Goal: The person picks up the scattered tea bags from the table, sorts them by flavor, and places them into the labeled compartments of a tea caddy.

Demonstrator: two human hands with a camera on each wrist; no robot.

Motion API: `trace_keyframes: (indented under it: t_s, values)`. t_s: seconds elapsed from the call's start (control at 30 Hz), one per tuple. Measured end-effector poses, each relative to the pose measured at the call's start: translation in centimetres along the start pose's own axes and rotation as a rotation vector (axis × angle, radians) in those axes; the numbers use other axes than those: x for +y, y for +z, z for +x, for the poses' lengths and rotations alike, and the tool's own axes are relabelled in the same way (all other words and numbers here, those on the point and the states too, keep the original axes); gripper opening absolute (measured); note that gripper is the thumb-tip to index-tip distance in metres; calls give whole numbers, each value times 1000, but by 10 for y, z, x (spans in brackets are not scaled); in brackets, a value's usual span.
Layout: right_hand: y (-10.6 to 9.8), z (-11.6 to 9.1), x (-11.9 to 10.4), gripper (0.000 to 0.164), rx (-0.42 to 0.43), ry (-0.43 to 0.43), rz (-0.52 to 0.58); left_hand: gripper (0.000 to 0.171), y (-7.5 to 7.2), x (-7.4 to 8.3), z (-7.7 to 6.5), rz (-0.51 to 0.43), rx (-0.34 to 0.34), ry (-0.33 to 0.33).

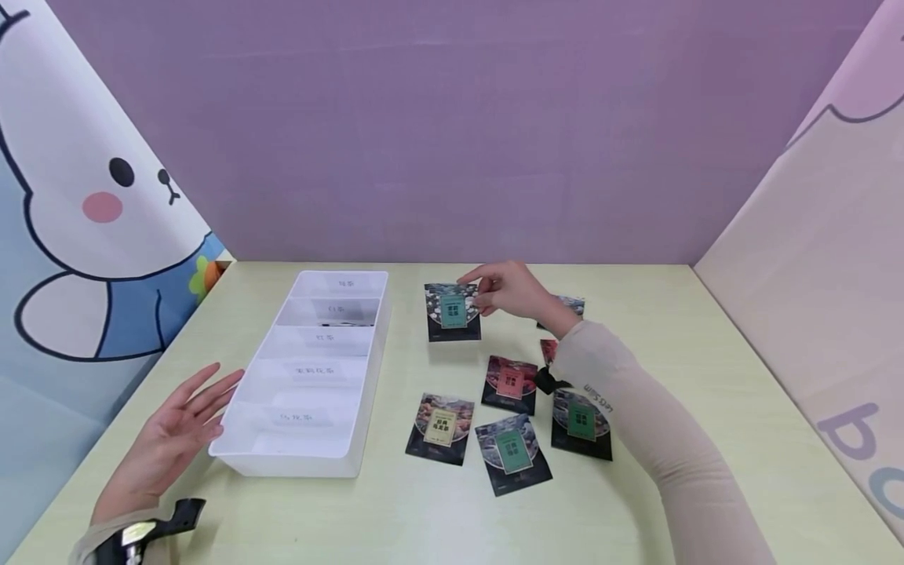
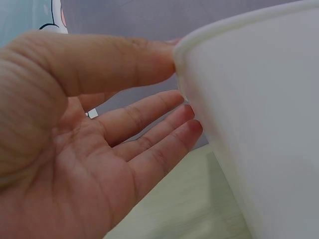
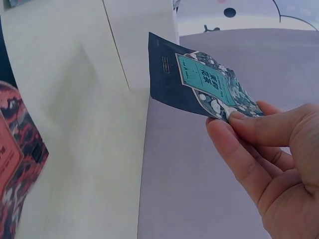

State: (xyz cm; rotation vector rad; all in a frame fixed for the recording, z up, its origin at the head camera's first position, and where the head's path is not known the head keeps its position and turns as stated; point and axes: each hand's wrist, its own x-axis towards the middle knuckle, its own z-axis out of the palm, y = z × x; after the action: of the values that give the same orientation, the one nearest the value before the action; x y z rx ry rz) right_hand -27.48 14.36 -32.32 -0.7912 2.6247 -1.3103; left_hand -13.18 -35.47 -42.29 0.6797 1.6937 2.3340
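Nearest on the left, the person's left hand [image 1: 175,439] reaches up to the tray, fingers extended and a little apart, the thumb tip seeming to touch the rim. That white tray [image 1: 304,468] lies lengthwise, near to far, on the left of the pale counter [image 1: 424,518]. It has five compartments in a row, each with a handwritten label inside. The nearest shows its white floor; in the second from the far end I catch the thin edge of a dark item [image 1: 348,324], too little of it to identify.

Right of the tray, at the near side, lie a green-labelled packet [image 1: 513,453], a yellow-labelled packet [image 1: 440,428] to its left and a dark-green-labelled packet [image 1: 581,424] to its right. Just beyond is a red-labelled packet [image 1: 510,384]; another red packet [image 1: 548,349] peeks out from behind the sleeve [image 1: 600,361].

Farther back, the right hand [image 1: 519,292] pinches a teal-labelled packet [image 1: 452,312] between thumb and fingers by its right edge, holding it up above the counter, right of the tray's far end. Behind that wrist a partly hidden packet [image 1: 570,304] rests on the counter. The purple wall [image 1: 452,133] closes off the far side.
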Motion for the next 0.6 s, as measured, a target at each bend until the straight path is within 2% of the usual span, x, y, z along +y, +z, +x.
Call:
trace_keyframes:
  t_s: [0.2,0.6]
  values:
    - [4,0,-7,33,1,2,55,80,0,0,1,-9,3,-2]
    - [19,0,-22,33,17,-57,114,81,-1,-1,1,-4,-8,0]
